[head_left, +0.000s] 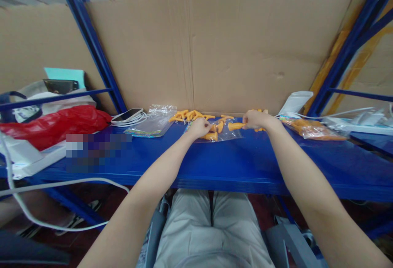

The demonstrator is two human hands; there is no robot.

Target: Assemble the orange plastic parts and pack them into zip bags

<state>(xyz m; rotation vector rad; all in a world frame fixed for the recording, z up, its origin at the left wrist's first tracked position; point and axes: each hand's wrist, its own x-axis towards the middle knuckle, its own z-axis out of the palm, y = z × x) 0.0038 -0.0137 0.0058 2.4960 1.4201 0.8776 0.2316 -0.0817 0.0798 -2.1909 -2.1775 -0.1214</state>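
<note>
My left hand (pixel 199 127) is closed at the left part of a clear plastic bag (pixel 227 136), its fingertips on a small orange plastic piece (pixel 220 127). Another orange piece (pixel 211 137) lies just under that hand. My right hand (pixel 255 119) is closed too, with its fingertips at the narrow end of an orange cone-shaped plastic piece (pixel 235 126). More orange plastic shows behind and below the right hand, partly hidden by it. To the left of my left hand is a pile of branched orange pieces (pixel 192 115) with small metal rings.
Flat clear bags (pixel 153 124) and a phone (pixel 130 115) on a coiled white cable lie left. A filled bag of orange pieces (pixel 316 129) lies right. Cardboard (pixel 230 47) stands behind the blue shelf (pixel 230 165), between blue posts. A red bag (pixel 61 122) sits far left.
</note>
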